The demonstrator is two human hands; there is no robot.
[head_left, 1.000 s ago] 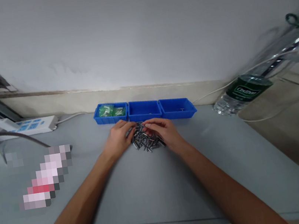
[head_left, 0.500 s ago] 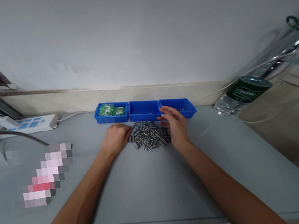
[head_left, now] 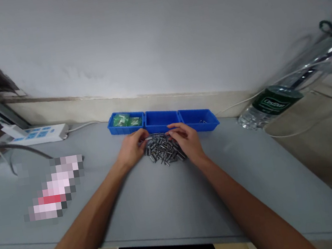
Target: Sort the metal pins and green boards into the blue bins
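Observation:
A heap of small grey metal pins [head_left: 164, 149], of differing thickness, lies on the grey table between my hands. At its left edge, my left hand [head_left: 132, 148] has its thumb and fingers closed, with a metal pin [head_left: 149, 137] at the tips. My right hand [head_left: 187, 140] reaches over the heap's upper right side, fingers curled and fingertips down among the pins; what they pinch is too small to make out. Just behind are three blue bins: the left bin [head_left: 120, 130] holds green-and-white packets, the middle bin [head_left: 162, 119] stands next to it, and the right bin [head_left: 211, 125] holds a few small pins.
A white power strip [head_left: 45, 134] with a plug and cables lies at the back left. A pixelated pinkish item [head_left: 59, 182] rests on the table's left part. On the right, a large clear bottle [head_left: 269, 105] with a green label lies tilted. A wall rises behind the bins.
My right hand has moved left from beside the right bin down onto the heap. My left hand's fingers have lifted and pinched at the heap's edge. The view has shifted slightly.

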